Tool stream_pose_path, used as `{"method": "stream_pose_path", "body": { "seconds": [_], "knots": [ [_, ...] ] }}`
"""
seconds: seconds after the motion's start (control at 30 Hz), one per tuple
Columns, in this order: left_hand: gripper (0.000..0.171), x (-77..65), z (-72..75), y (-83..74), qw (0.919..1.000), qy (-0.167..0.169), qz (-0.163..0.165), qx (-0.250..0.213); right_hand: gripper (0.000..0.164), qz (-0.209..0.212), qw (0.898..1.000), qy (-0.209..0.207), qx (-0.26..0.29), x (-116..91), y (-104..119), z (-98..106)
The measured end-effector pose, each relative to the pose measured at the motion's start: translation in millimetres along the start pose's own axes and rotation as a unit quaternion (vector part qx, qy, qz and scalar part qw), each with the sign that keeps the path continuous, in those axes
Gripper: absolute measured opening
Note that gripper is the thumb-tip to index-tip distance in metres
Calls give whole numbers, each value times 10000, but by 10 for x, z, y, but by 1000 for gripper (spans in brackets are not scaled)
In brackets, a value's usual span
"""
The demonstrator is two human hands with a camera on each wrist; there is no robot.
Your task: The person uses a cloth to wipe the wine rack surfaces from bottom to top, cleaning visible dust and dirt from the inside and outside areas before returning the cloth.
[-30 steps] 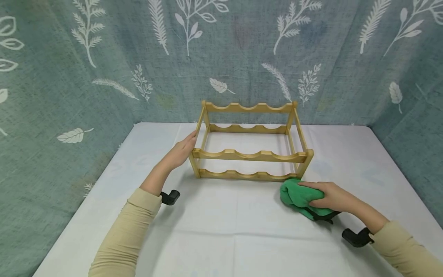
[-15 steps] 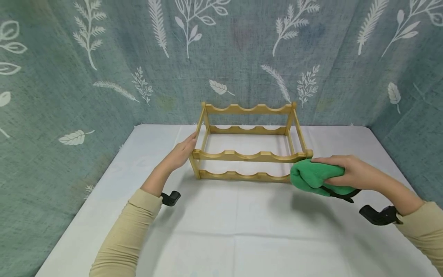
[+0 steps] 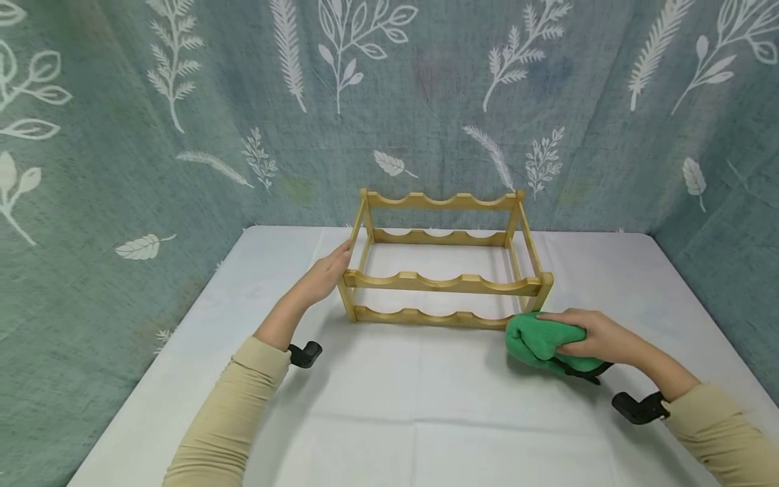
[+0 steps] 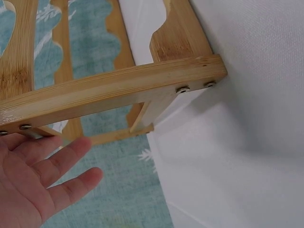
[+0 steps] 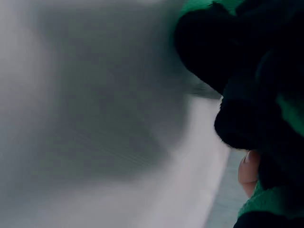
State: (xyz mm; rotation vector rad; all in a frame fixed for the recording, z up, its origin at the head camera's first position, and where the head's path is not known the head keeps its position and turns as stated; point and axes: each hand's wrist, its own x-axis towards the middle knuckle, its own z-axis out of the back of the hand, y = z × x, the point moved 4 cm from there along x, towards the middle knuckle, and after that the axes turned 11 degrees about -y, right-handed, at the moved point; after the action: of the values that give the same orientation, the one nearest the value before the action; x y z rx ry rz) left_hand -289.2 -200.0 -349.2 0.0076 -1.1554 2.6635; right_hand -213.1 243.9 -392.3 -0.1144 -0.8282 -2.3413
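Observation:
A two-tier wooden bottle rack (image 3: pixel 409 281) with scalloped rails stands upright at the back of the table. My left hand (image 3: pixel 322 277) rests against its left side. In the left wrist view the rack's end bar (image 4: pixel 118 81) shows screw heads, and my left hand's fingers (image 4: pixel 76 190) extend loosely beside it. At the rack's front right corner, my right hand (image 3: pixel 599 337) grips a bunched green cloth (image 3: pixel 535 341) with a black edge, held by the lower part of the front right post. The right wrist view shows mostly dark folds of the cloth (image 5: pixel 213 47) and one fingertip.
A white cloth covers the table (image 3: pixel 377 392). Green-grey curtains (image 3: pixel 426 122) printed with white leaves hang behind it and at both sides. A black camera mount sits at each wrist, the left one (image 3: pixel 306 354) and the right one (image 3: pixel 639 408).
The right hand with the green cloth rises along the rack's front right post, then comes back down near its foot. The left hand stays against the rack. The head view shifts slightly.

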Motion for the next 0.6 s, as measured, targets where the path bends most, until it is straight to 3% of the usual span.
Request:
{"method": "stream_pose_path", "body": {
  "seconds": [0.1, 0.23, 0.4, 0.6],
  "knots": [
    [57, -1, -14, 1, 10000, 33, -5, -64, 50, -108, 9997, 205, 114, -38, -100, -135],
    [58, -6, -14, -2, 9999, 54, -18, -83, 51, 21, 9998, 199, 75, -41, -105, -143],
    [57, -4, -1, -4, 10000, 16, 3, -42, 53, 395, 9991, -106, -124, 3, 44, 70],
    [57, -5, -4, 2, 10000, 6, -15, -60, 59, 678, 9933, -487, -800, 57, 296, 370]
  ]
}}
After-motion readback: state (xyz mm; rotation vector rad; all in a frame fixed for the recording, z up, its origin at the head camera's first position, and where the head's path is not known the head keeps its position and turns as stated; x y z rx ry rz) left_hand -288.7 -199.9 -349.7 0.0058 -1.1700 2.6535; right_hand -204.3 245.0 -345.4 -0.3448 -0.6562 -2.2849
